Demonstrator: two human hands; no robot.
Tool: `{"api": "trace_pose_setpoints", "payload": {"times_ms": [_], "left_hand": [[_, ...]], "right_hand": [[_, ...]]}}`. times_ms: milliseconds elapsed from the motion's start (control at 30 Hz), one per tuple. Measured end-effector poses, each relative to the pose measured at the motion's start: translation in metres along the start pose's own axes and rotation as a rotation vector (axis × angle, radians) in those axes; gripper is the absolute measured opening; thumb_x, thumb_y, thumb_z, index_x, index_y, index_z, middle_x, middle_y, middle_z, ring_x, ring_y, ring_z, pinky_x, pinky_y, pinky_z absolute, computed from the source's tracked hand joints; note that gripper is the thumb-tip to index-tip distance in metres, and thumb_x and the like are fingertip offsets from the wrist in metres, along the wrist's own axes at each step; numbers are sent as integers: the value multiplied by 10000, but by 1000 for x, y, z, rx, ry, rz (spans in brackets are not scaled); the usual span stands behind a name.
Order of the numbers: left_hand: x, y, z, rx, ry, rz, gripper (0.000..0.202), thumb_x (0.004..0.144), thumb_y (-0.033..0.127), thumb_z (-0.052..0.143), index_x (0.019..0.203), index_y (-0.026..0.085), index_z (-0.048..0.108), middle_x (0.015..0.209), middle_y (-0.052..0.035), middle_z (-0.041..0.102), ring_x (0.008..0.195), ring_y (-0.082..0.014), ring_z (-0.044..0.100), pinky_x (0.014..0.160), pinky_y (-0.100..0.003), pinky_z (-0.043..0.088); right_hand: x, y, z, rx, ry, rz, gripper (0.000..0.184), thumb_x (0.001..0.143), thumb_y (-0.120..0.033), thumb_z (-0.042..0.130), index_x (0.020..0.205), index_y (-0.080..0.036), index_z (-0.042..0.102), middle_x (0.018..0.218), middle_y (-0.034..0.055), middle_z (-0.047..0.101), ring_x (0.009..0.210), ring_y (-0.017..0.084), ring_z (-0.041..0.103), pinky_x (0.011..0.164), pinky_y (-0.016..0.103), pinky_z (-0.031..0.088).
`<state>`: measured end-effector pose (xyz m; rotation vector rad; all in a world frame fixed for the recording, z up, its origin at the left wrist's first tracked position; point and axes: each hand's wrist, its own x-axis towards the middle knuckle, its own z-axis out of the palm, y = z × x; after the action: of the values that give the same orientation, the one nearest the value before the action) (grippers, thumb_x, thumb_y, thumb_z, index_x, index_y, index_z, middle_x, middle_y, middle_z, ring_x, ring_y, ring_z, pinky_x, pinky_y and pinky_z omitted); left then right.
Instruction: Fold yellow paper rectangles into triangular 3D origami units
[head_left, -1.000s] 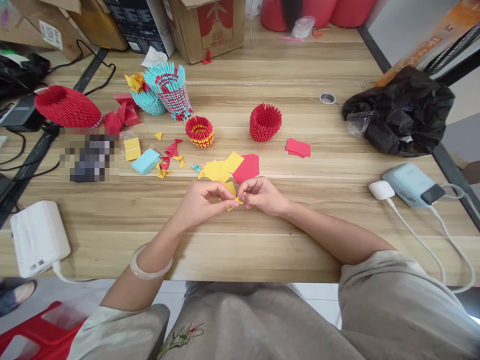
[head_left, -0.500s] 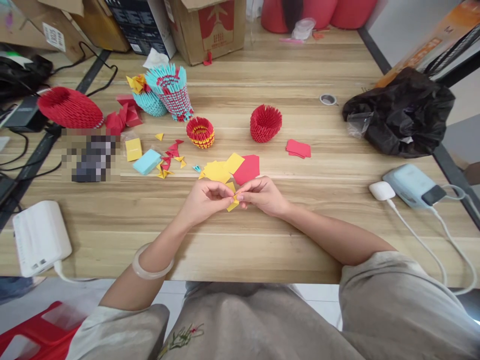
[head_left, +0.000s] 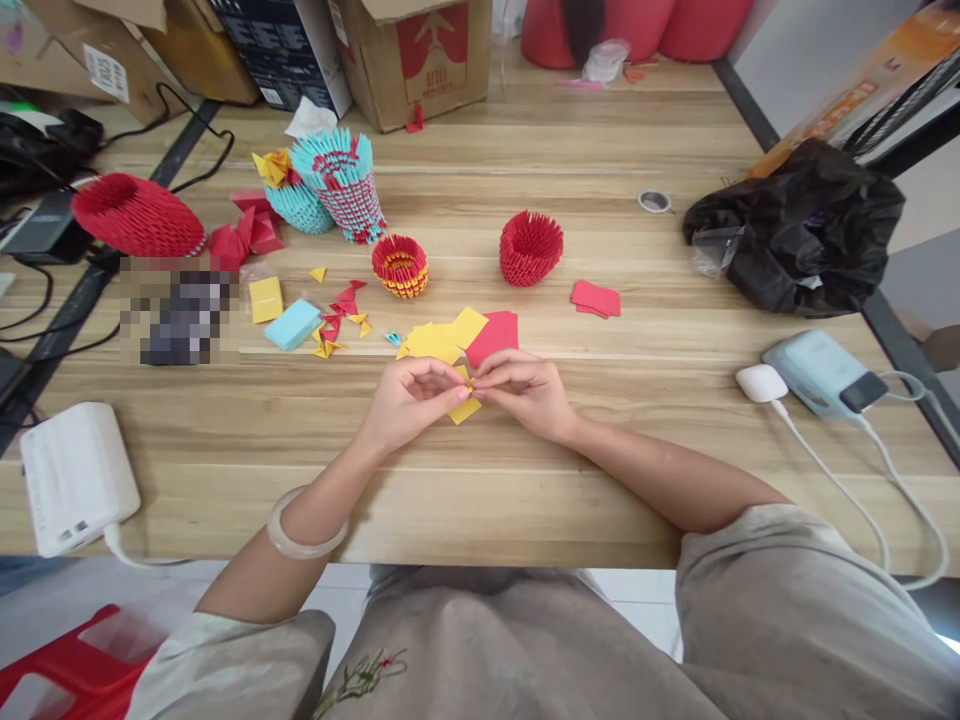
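A person's left hand and right hand meet fingertip to fingertip over a wooden table, both pinching a small yellow paper piece between them. Just beyond the knuckles lie loose yellow paper squares and a red sheet. Bare tabletop runs from the wrists back to the near edge and rightward from the right hand toward a white charger.

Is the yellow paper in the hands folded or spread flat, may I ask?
Folded: the yellow paper sits pinched between left hand and right hand, one corner showing below; the exact fold is hidden.
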<state>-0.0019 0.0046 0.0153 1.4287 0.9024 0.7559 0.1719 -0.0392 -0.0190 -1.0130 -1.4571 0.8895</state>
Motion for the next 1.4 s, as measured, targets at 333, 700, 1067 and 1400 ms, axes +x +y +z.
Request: {"api": "trace_pose_setpoints", "payload": {"times_ms": [333,700,1067,1400], "left_hand": [[1,-4,-2,-20,74,31,288,584,347,826,690,142,654,762,-72,732,748,-203,696,705,-305,577],[-4,0,1,93,82,137,180,640,270,783,708,144,676,762,-63,731,696,-169,683,622,-241,546],[6,9,-39,360,357,339,121,739,259,733,844,199,733,820,-4,734,753,-161,675,728,-310,553],[18,0,-158,424,749,182,168,697,301,750,829,202,720,694,72,720,675,-137,670,610,-277,511]], "right_hand": [[2,-2,3,169,44,230,242,675,-424,740,758,-201,696,811,44,677,752,146,608,730,313,513],[1,-2,1,139,27,186,209,712,-390,717,702,-188,664,746,34,670,694,133,594,681,291,495],[4,2,-4,-337,-30,27,286,888,-398,497,986,-212,692,1114,103,661,1080,218,585,971,406,437],[14,8,-4,-1059,-414,107,492,926,-501,343,1379,-321,412,1513,90,315,1434,370,123,1038,725,-56]]}}
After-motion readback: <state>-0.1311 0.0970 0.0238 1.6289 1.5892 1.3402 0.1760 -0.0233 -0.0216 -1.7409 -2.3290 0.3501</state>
